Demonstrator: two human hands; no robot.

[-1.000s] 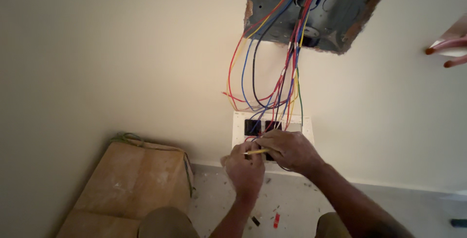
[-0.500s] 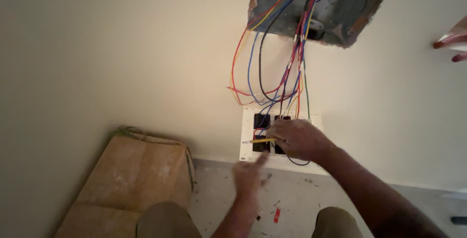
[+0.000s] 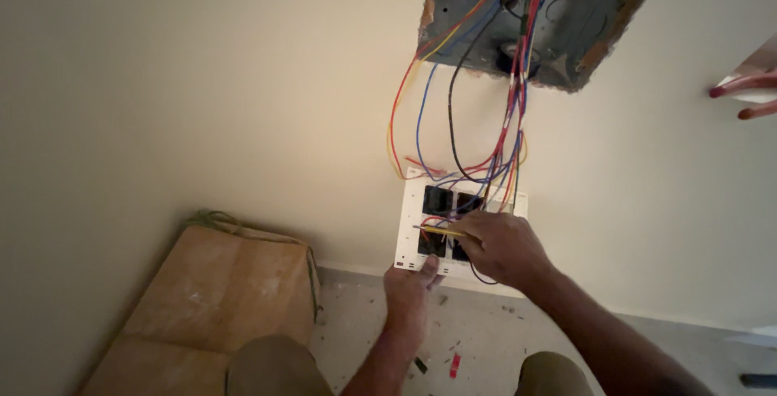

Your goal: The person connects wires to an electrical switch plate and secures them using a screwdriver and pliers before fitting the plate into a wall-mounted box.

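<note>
Your left hand [image 3: 411,291] grips the white switch plate's [image 3: 411,226] lower edge; your right hand [image 3: 500,244] pinches a yellow-handled screwdriver [image 3: 441,231] against it.

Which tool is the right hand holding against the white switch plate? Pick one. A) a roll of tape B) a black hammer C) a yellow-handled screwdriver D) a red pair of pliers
C: the right hand grips a thin yellow-handled screwdriver whose tip points left across the back of the white switch plate, while the left hand steadies the plate's lower edge.
</note>
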